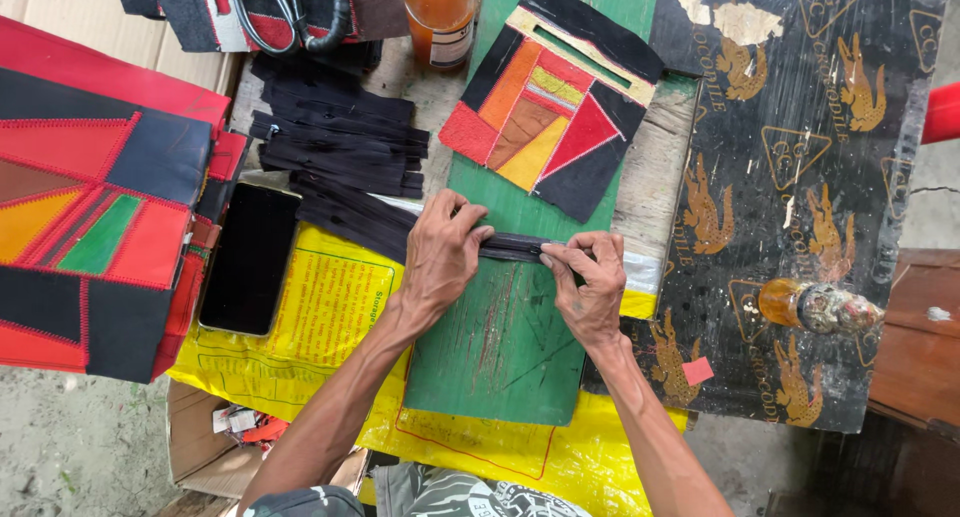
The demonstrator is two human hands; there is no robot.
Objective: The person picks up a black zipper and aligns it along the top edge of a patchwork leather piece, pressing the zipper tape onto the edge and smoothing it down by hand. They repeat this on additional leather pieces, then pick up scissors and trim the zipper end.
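Note:
Both of my hands hold a short black zipper strip (520, 247) flat across a green board (500, 347). My left hand (440, 252) pinches its left end with fingers curled over it. At the strip's right end, my right hand (590, 282) grips with thumb and fingers. Just beyond the strip lies a patchwork panel (550, 102) of black, red, orange and yellow pieces, tilted on the board.
A pile of black zipper strips (340, 147) lies to the left, beside a dark phone (248, 260) on a yellow sack (320, 317). Stacked patchwork pieces (90, 207) sit far left. An orange-filled jar (438, 17) stands at top, a small bottle (800, 305) on the black printed sheet at right.

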